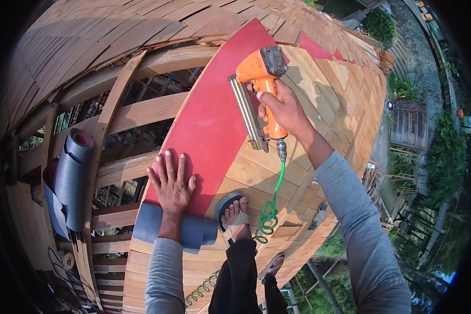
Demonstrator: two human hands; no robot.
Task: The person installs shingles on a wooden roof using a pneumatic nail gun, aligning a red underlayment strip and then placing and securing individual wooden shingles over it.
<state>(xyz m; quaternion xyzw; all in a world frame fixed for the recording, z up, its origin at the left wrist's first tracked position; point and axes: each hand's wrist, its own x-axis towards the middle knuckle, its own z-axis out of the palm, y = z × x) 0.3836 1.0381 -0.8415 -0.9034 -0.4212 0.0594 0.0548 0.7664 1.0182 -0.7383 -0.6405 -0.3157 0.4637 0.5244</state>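
Observation:
In my right hand (283,107) is an orange pneumatic nail gun (266,78), gripped by its handle, with a black head and a long silver magazine. A green coiled air hose (269,212) joins the bottom of the handle through a metal fitting. My left hand (172,180) lies flat with fingers spread on a red sheet (209,115) that covers a strip of the roof. Just below that hand, the sheet's grey-backed roll (196,230) rests on the wooden shingles (261,167), partly hidden by my left forearm.
Open roof framing with wooden beams (146,112) and gaps lies to the left. A second grey roll (74,172) leans there. Weathered shingles (104,36) cover the upper roof. My sandalled foot (234,212) stands beside the sheet. The roof edge drops toward ground and plants at right.

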